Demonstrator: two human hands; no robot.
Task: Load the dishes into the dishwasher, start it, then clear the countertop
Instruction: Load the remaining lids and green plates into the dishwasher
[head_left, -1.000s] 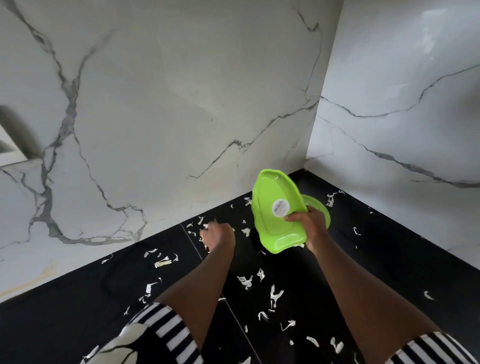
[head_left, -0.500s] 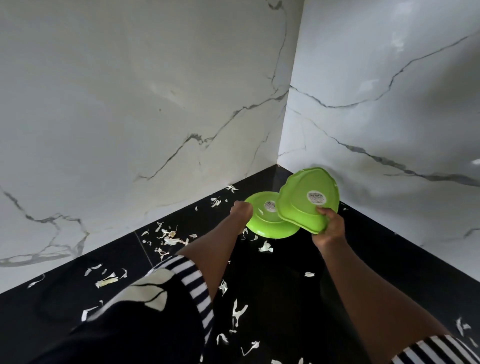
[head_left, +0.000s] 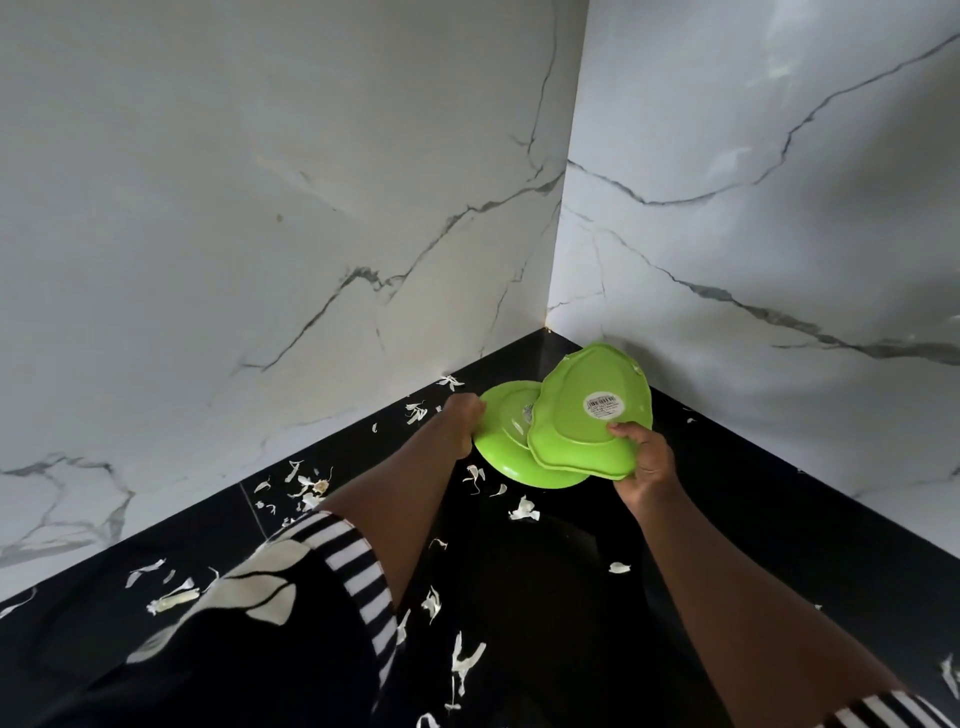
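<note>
**Two green plates in hand at the bench corner**

I see both hands out in the far corner of the black bench (head_left: 753, 530), where the two marble walls (head_left: 260, 208) meet. My left hand (head_left: 460, 423) has its fingers curled over the near-left rim of the round green plate (head_left: 498, 452), gripping it. I cannot tell whether that plate rests on the bench or is raised off it. My right hand (head_left: 647, 460) grips the wavy-edged green plate (head_left: 571, 421) by its lower right rim, thumb on the face turned to me. It is held tilted, underside and its white sticker (head_left: 602, 402) facing the camera, and it overlaps the right part of the round plate. White scraps (head_left: 524, 509) lie scattered over the bench around and beneath my arms. A striped sleeve (head_left: 353, 561) covers my left upper arm.
</note>
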